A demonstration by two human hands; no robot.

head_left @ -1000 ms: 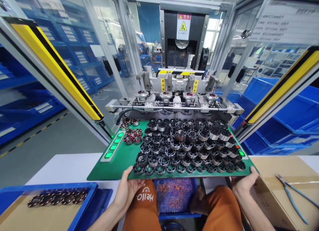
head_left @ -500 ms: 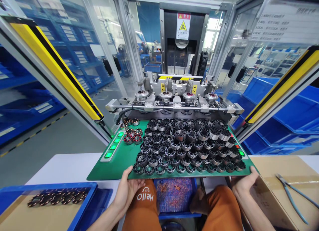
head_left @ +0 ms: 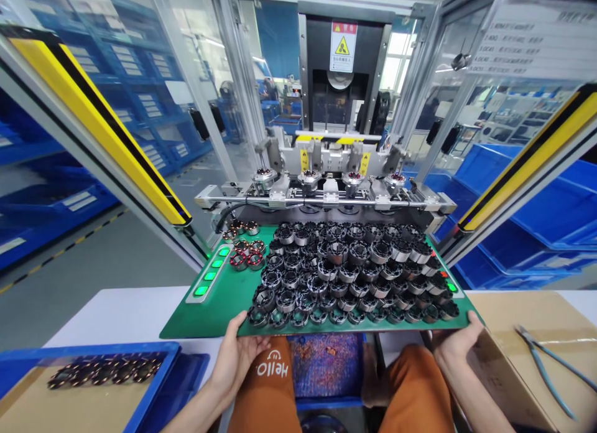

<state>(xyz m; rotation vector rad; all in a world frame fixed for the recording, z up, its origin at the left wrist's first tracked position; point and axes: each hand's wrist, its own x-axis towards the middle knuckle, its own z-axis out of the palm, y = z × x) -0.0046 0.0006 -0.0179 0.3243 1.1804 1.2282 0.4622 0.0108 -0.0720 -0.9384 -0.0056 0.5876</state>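
While both hands gripped the green board's [head_left: 219, 308] near edge, left hand [head_left: 237, 352] and right hand [head_left: 454, 343] pinched it, thumbs on top; stiff, likely heavy; loose metal rings [head_left: 349, 271] could slide; press fixture [head_left: 326, 184] beyond.

White table [head_left: 125, 311] carries a green board [head_left: 228, 302] at 12 o'clock loaded with metal rings [head_left: 349, 274], blue tray [head_left: 153, 374] at 8, cardboard box [head_left: 527, 333] with pliers [head_left: 543, 367] at 4.

left hand [head_left: 236, 358], right hand [head_left: 454, 346], both gripping
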